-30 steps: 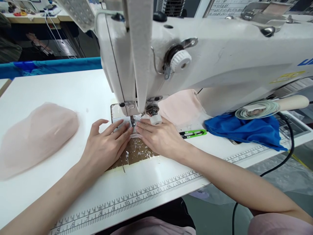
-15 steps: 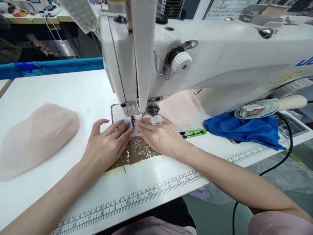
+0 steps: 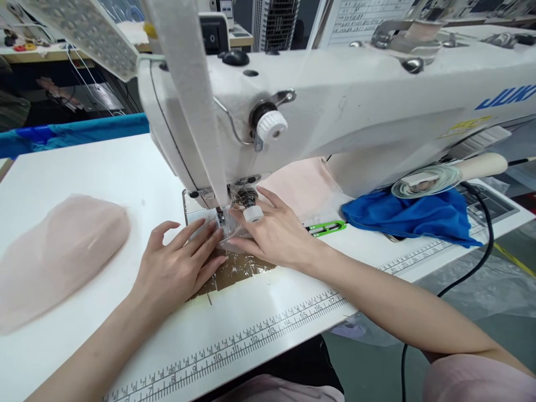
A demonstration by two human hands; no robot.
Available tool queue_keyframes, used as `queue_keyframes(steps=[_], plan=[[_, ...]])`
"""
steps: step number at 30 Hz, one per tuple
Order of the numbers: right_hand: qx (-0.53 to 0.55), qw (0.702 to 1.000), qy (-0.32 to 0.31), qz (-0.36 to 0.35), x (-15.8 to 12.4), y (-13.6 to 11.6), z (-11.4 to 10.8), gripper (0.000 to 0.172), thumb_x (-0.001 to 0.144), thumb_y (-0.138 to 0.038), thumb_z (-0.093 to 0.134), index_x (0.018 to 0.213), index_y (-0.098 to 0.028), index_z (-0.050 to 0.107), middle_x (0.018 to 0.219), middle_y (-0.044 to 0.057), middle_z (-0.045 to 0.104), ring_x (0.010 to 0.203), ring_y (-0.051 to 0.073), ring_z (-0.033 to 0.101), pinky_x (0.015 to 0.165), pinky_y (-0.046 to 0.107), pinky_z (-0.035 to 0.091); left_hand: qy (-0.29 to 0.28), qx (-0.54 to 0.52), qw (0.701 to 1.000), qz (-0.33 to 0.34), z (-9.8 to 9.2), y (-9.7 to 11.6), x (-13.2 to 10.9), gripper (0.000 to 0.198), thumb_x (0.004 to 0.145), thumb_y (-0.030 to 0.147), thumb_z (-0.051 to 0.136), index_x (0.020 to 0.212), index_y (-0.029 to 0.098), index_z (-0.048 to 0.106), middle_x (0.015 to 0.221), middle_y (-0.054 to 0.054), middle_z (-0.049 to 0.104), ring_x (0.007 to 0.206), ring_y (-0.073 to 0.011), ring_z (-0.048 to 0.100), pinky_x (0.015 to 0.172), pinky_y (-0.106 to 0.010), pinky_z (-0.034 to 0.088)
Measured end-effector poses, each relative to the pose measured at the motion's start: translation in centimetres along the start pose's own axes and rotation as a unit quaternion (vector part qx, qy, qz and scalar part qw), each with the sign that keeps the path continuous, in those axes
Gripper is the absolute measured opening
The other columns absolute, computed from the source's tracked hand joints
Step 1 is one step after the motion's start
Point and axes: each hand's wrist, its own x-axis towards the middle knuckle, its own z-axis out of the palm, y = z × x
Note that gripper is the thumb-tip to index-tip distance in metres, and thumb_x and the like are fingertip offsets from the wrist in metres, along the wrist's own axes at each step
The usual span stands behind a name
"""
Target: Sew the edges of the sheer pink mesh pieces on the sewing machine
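Observation:
Under the head of a white sewing machine (image 3: 326,106), both my hands lie beside the presser foot (image 3: 221,216). My left hand (image 3: 178,262) rests with its fingers stretched out, their tips at the left of the foot on thin pale fabric. To the right of the foot is my right hand (image 3: 280,231), thumb and fingers apart, some fingertips hidden behind a small white knob (image 3: 253,214). Thin sheer fabric (image 3: 234,235) shows between the hands, touching the right one. A brown taped patch (image 3: 238,271) lies in front of them.
A sheer pink fabric piece (image 3: 71,251) lies at left; another pink piece (image 3: 297,184) is behind my right hand. Green thread snips (image 3: 329,228), a blue cloth (image 3: 410,218) and a coiled pale tape (image 3: 427,181) are at right. A printed ruler (image 3: 251,346) runs along the front edge.
My right hand has lifted slightly and spread its thumb away from its fingers. My left hand stays by the foot, its fingers a little more spread. The camera view has shifted.

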Motion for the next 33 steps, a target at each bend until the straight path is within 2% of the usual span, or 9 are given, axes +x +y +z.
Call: queue_keyframes(steps=[5,8,10,12,15,18,22,27,33], plan=[[0.025,0.999,0.040,-0.007,-0.1,0.0,-1.0,0.051,0.100,-0.046,0.041,0.074,-0.017,0.073,0.059,0.001,0.069,0.065,0.016,0.065,0.110,0.040,0.036,-0.007,0.050,0.995,-0.081,-1.2,-1.5,-0.6,0.019,0.093,0.029,0.057,0.109,0.022,0.065,0.107,-0.007,0.075,0.102,-0.0296,0.069,0.087,-0.050,0.043],[0.008,1.000,0.024,-0.005,-0.2,0.2,-0.8,0.028,0.095,-0.022,0.047,0.094,-0.013,0.073,0.069,0.005,0.072,0.081,0.019,0.067,0.109,0.040,0.037,0.039,0.034,0.995,-0.080,-1.8,-0.7,-0.4,0.026,0.090,0.025,0.061,0.116,0.023,0.063,0.104,-0.004,0.076,0.090,-0.0255,0.071,0.083,-0.047,0.044],[-0.015,1.000,-0.017,-0.009,-0.2,0.4,-0.5,0.034,0.087,-0.007,0.047,0.115,-0.007,0.066,0.076,0.007,0.073,0.095,0.021,0.066,0.112,0.042,0.034,0.044,-0.024,0.998,-0.024,-1.8,0.2,-0.1,0.034,0.091,0.029,0.061,0.123,0.020,0.060,0.110,-0.004,0.074,0.096,-0.0246,0.069,0.083,-0.045,0.045],[-0.027,0.999,-0.034,-0.009,-0.3,0.5,-0.5,0.045,0.080,-0.002,0.045,0.121,-0.006,0.063,0.072,0.005,0.072,0.090,0.021,0.066,0.114,0.043,0.031,0.009,-0.061,0.998,0.005,-1.6,0.5,0.0,0.033,0.093,0.035,0.057,0.122,0.020,0.061,0.116,-0.004,0.072,0.105,-0.0252,0.067,0.087,-0.045,0.044],[-0.022,1.000,0.006,-0.011,-0.5,0.5,-0.8,0.043,0.075,0.001,0.043,0.107,-0.012,0.070,0.063,0.001,0.069,0.069,0.017,0.063,0.112,0.041,0.034,-0.024,0.009,0.995,-0.095,-1.6,-0.4,-0.3,0.029,0.095,0.037,0.053,0.116,0.022,0.065,0.106,-0.006,0.075,0.110,-0.0315,0.065,0.094,-0.053,0.040],[-0.021,0.999,0.039,-0.032,-0.5,0.5,-0.9,0.039,0.080,0.001,0.041,0.099,-0.015,0.072,0.073,0.002,0.073,0.077,0.018,0.063,0.105,0.039,0.040,-0.012,0.058,0.981,-0.183,-1.8,-1.2,-0.6,0.031,0.095,0.031,0.053,0.124,0.022,0.061,0.107,-0.007,0.075,0.109,-0.0323,0.064,0.092,-0.053,0.042],[-0.029,0.998,0.002,-0.059,-0.6,0.2,-0.5,0.033,0.088,-0.003,0.043,0.098,-0.014,0.072,0.092,0.004,0.076,0.087,0.020,0.062,0.103,0.040,0.042,-0.020,-0.046,0.994,-0.094,-1.5,-0.2,-0.3,0.029,0.098,0.034,0.047,0.120,0.021,0.061,0.103,-0.005,0.075,0.092,-0.0242,0.069,0.076,-0.041,0.049],[-0.025,0.997,0.031,-0.069,-0.8,-0.8,-0.2,0.032,0.090,-0.002,0.044,0.090,-0.015,0.073,0.102,0.007,0.074,0.092,0.019,0.061,0.098,0.037,0.045,-0.028,0.001,0.993,-0.116,-0.8,-0.2,-0.2,0.033,0.097,0.030,0.050,0.125,0.016,0.058,0.125,-0.013,0.067,0.117,-0.0324,0.061,0.097,-0.053,0.042],[0.002,0.997,0.047,-0.060,-0.9,-1.1,-0.1,0.032,0.090,0.000,0.041,0.088,-0.015,0.070,0.112,0.009,0.071,0.106,0.020,0.061,0.101,0.038,0.045,-0.031,-0.141,0.988,-0.057,-0.3,-0.3,0.0,0.031,0.097,0.024,0.048,0.122,0.015,0.061,0.117,-0.009,0.070,0.108,-0.0237,0.064,0.100,-0.043,0.044]])
